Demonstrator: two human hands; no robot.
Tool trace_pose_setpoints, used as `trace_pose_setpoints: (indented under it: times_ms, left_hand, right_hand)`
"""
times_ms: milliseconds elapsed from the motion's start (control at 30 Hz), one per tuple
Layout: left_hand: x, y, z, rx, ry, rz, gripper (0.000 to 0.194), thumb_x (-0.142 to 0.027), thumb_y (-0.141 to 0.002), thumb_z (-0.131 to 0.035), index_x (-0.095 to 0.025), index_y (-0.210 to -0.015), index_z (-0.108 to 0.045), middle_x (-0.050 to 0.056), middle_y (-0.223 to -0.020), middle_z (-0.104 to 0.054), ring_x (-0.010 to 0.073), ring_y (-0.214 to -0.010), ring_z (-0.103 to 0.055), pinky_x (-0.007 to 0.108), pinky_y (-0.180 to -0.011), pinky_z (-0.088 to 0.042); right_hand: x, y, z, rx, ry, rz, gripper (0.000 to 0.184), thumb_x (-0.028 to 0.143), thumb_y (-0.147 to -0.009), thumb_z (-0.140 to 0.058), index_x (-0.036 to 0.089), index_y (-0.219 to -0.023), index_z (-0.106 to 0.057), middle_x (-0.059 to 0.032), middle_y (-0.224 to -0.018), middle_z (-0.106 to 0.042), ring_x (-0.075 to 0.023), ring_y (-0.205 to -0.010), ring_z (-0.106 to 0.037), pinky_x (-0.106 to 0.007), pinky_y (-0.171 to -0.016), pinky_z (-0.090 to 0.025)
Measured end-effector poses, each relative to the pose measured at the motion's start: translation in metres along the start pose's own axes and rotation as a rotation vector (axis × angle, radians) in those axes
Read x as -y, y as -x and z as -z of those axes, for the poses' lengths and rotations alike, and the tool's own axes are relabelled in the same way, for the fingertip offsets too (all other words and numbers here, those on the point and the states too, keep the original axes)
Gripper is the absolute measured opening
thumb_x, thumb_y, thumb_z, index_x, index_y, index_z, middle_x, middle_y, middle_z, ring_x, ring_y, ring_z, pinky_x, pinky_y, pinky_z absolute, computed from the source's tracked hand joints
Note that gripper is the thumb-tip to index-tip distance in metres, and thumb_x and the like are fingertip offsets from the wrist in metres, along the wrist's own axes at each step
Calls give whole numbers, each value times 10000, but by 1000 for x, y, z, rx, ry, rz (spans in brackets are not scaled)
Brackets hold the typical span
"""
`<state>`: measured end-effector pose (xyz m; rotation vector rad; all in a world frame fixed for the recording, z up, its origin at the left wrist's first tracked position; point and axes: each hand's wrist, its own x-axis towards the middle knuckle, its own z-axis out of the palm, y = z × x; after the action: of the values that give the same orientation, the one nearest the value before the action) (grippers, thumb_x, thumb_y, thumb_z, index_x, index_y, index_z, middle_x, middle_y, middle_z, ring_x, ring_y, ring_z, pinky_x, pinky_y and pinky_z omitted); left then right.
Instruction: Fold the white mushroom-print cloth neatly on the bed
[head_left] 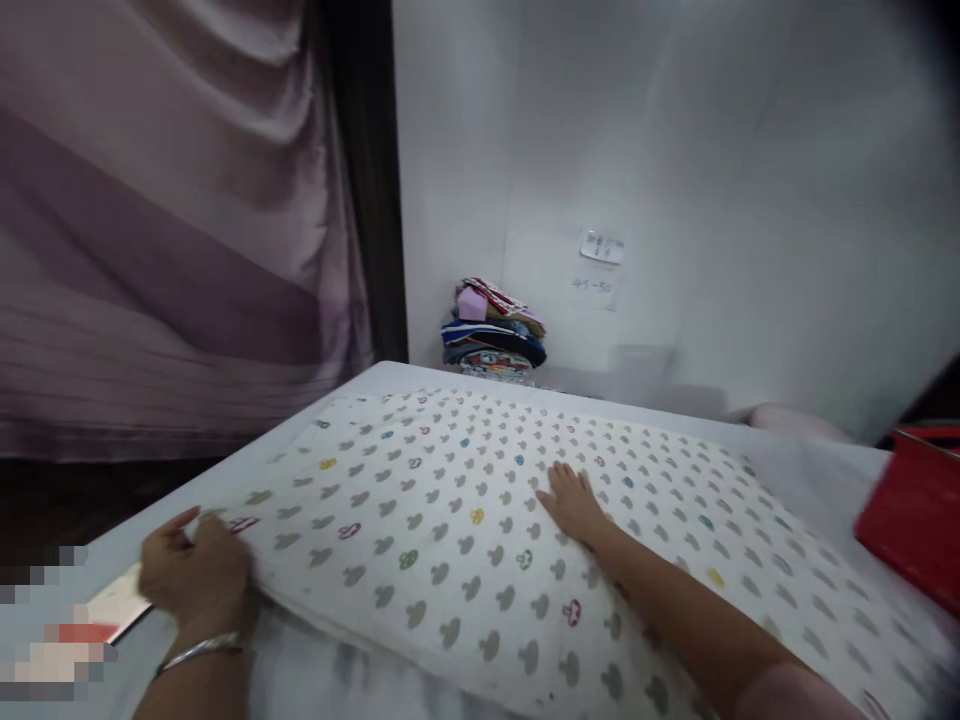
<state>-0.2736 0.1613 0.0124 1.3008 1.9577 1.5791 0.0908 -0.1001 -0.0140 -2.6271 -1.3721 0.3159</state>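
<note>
A white cloth [450, 560] printed with grey and coloured mushroom shapes is spread over the white table [375, 380]. At its near left corner, my left hand [196, 570] is closed on the fabric, fingers pinching the edge, with a bracelet at the wrist. My right hand [574, 503] lies flat on the middle of the cloth, fingers spread. The cloth's near edge looks slightly raised between my left hand and the front. Beside my left hand, a flat pale object [120, 603] is partly hidden and partly blurred out.
Folded fabrics [495, 330] are stacked beyond the table's far edge. A red bag-like item [911, 515] sits at the right. A pinkish curtain [172, 220] hangs at the left. Paper notes [602, 247] are stuck to the white wall [712, 180].
</note>
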Motion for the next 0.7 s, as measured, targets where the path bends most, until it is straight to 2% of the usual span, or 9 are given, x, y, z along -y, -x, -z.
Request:
trace_pose_setpoints:
  times_ms: [133,233,300,433,533,633,700]
  left_hand:
    - [4,-2,-1,-4,30,-22,274,-216,-694,-553,-231,-955,-634,-65,-575,-425,120,-549,-407,258,-589,-347]
    - [10,-3,-2,-7,40,-64,297,-251,-714,-541,-197,-994,-626,-44,-612,-463,136,-567,-420,281,-610,-358]
    - [12,-3,-2,-6,24,-76,302,-266,-722,-532,-186,-1000,-622,-32,-627,-481,142,-575,-427,290,-624,-361]
    - [13,-1,-2,22,10,-77,305,-289,-741,-517,-187,-1013,-612,-24,-646,-504,137,-577,-442,278,-612,-350]
    - [13,0,-2,32,16,-79,308,-299,-748,-512,-185,-1018,-607,-33,-622,-496,126,-542,-426,263,-575,-333]
    - [14,0,-2,29,19,-93,311,-290,-743,-512,-178,-1016,-606,-40,-607,-485,118,-525,-412,258,-565,-328]
    - [16,-1,-3,17,23,-92,315,-289,-737,-514,-179,-1017,-606,-42,-608,-483,119,-531,-417,257,-569,-329]
  right_hand:
    - [-12,-19,-7,9,-6,0,700,549,-880,-208,111,-1426,-216,-102,-1497,-121,-245,-1374,-67,-445,-1096,-81]
    - [-14,-29,-9,-90,9,25,692,545,-884,-171,130,-1438,-168,-73,-1505,-79,-221,-1377,-28,-437,-1102,-76]
    - [-17,-33,-17,-121,51,41,680,532,-885,-183,131,-1435,-187,-67,-1503,-102,-220,-1377,-34,-441,-1104,-67]
    - [-14,-39,-27,-43,82,19,677,525,-877,-228,115,-1415,-256,-83,-1491,-161,-246,-1372,-86,-459,-1100,-97]
    - [12,-43,-12,-72,19,82,709,555,-873,-222,109,-1425,-220,-85,-1495,-135,-242,-1374,-72,-461,-1102,-89]
    - [62,-46,7,-115,-46,224,728,579,-873,-205,116,-1433,-189,-66,-1502,-92,-217,-1378,-31,-431,-1109,-51]
    - [96,-49,8,-152,-86,307,726,586,-877,-175,132,-1442,-151,-46,-1507,-43,-205,-1378,-2,-413,-1108,-28]
